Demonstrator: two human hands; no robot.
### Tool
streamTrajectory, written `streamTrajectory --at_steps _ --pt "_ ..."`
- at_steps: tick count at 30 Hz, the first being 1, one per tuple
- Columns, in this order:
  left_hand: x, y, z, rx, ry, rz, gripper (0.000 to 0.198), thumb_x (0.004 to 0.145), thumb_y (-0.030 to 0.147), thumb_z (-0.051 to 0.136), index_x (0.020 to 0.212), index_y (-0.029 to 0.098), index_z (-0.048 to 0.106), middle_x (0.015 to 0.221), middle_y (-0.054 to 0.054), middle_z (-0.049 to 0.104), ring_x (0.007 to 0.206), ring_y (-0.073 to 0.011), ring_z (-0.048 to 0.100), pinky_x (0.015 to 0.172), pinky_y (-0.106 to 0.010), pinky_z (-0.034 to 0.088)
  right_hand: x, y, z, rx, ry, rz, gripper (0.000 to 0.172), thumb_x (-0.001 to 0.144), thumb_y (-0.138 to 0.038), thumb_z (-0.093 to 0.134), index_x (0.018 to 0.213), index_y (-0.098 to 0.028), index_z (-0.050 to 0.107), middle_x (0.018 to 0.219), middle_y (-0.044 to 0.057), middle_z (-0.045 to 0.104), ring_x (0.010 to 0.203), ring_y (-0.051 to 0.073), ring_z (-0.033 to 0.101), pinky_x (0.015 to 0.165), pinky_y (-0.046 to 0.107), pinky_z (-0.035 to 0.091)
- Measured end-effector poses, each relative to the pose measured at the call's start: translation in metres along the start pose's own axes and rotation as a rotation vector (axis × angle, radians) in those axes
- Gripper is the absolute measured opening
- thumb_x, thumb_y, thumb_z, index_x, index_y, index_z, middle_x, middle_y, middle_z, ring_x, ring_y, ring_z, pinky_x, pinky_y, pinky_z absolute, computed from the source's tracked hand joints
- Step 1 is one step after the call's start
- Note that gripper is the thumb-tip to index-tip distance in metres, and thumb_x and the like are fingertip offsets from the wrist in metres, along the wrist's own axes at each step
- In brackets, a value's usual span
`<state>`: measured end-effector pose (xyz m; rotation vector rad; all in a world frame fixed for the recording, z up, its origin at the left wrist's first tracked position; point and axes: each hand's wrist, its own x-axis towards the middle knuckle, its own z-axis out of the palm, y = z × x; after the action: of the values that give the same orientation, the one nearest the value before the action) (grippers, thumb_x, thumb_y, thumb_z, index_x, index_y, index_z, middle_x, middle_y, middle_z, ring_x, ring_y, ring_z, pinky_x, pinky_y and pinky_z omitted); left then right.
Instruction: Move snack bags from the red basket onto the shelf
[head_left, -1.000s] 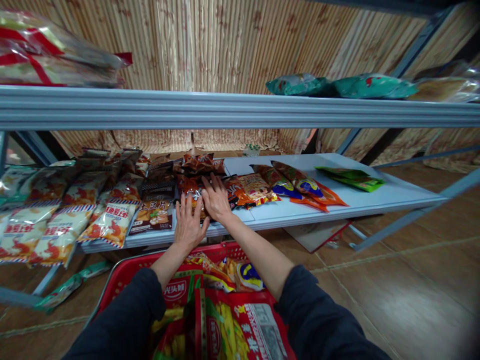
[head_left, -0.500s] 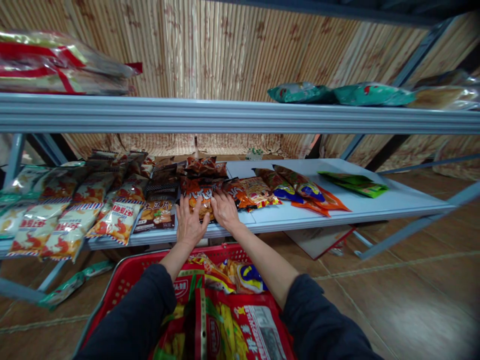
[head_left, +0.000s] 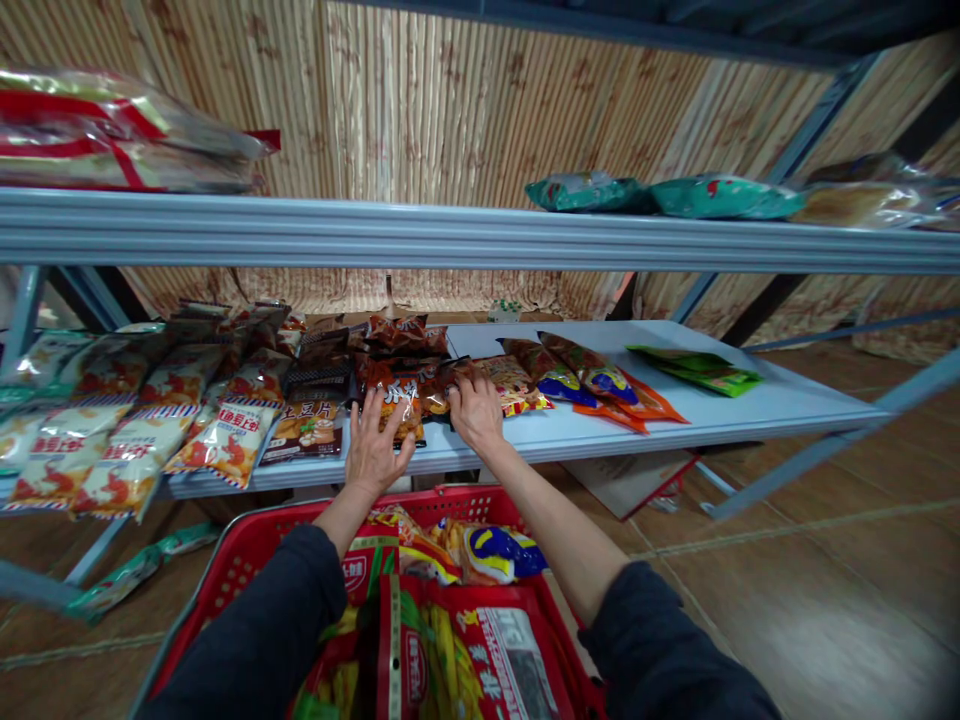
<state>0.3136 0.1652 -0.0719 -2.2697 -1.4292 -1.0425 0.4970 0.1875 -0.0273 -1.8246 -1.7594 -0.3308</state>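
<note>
My left hand (head_left: 375, 448) lies with spread fingers against the lower left of an orange-and-brown snack bag (head_left: 396, 390) at the front of the lower shelf. Just right of it, my right hand (head_left: 477, 408) rests with its fingers stretched over another snack bag (head_left: 438, 392), partly covering it. Neither hand is closed round a bag. Brown potato chip bags (head_left: 304, 425) lie to the left of my left hand. Beside my right hand is a red-and-yellow snack bag (head_left: 517, 382). Below my arms stands a red basket (head_left: 247, 550) holding large red snack bags (head_left: 487, 640).
White-and-orange snack bags (head_left: 131, 455) overhang the lower shelf's (head_left: 622, 425) front edge at left. Dark bags with blue patches (head_left: 592, 368) and green packets (head_left: 697, 368) lie to the right. The upper shelf (head_left: 420, 232) crosses above my hands. A green packet (head_left: 142, 570) lies low at left.
My right hand has moved right, from the orange-and-brown bag to the bag beside it. My left hand stays at the first bag. The view has shifted slightly.
</note>
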Motion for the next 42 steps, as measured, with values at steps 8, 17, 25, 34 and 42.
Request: streamTrajectory --at_steps 8,17,25,34,42 --pt "0.002 -0.003 0.005 0.011 -0.02 -0.014 0.054 0.085 0.036 0.046 0.136 0.021 0.039 0.144 -0.013 0.033 0.137 -0.0269 0.021 0.109 -0.05 0.022 -0.001 0.002 0.003 -0.031 -0.105 0.044 0.038 0.089 -0.032 0.038 0.12 -0.015 0.055 0.133 0.015 0.045 0.108 0.026 0.05 0.093 0.039 0.035" --pt "0.001 -0.003 0.002 -0.007 0.009 -0.004 0.054 0.085 0.035 0.046 0.137 0.024 0.036 0.149 -0.01 0.024 0.138 -0.0269 0.017 0.109 -0.05 0.023 0.004 0.012 -0.006 -0.039 -0.146 0.058 0.041 0.087 -0.026 0.04 0.126 -0.015 0.047 0.129 0.015 0.049 0.11 0.024 0.05 0.092 0.035 0.037" --pt "0.002 -0.003 0.001 0.01 -0.051 0.006 0.061 0.081 0.037 0.051 0.138 0.023 0.035 0.148 -0.011 0.026 0.138 -0.0278 0.015 0.109 -0.049 0.022 0.014 0.008 -0.013 -0.112 -0.241 0.117 0.041 0.088 -0.028 0.039 0.126 -0.016 0.044 0.102 0.014 0.064 0.095 0.025 0.06 0.077 0.033 0.042" --pt "0.003 -0.001 0.001 0.01 -0.061 -0.013 0.062 0.081 0.036 0.05 0.138 0.022 0.034 0.148 -0.01 0.026 0.138 -0.0275 0.018 0.11 -0.048 0.021 0.023 0.017 -0.009 -0.092 -0.246 0.1 0.04 0.085 -0.027 0.045 0.121 -0.012 0.05 0.105 0.015 0.064 0.098 0.024 0.059 0.08 0.03 0.042" --pt "0.003 -0.002 0.002 0.012 -0.07 -0.018 0.064 0.079 0.034 0.052 0.138 0.02 0.034 0.148 -0.012 0.026 0.137 -0.0277 0.02 0.109 -0.048 0.022 0.025 0.018 -0.009 -0.069 -0.271 0.1 0.038 0.087 -0.029 0.042 0.12 -0.015 0.053 0.101 0.012 0.067 0.095 0.023 0.062 0.078 0.029 0.043"
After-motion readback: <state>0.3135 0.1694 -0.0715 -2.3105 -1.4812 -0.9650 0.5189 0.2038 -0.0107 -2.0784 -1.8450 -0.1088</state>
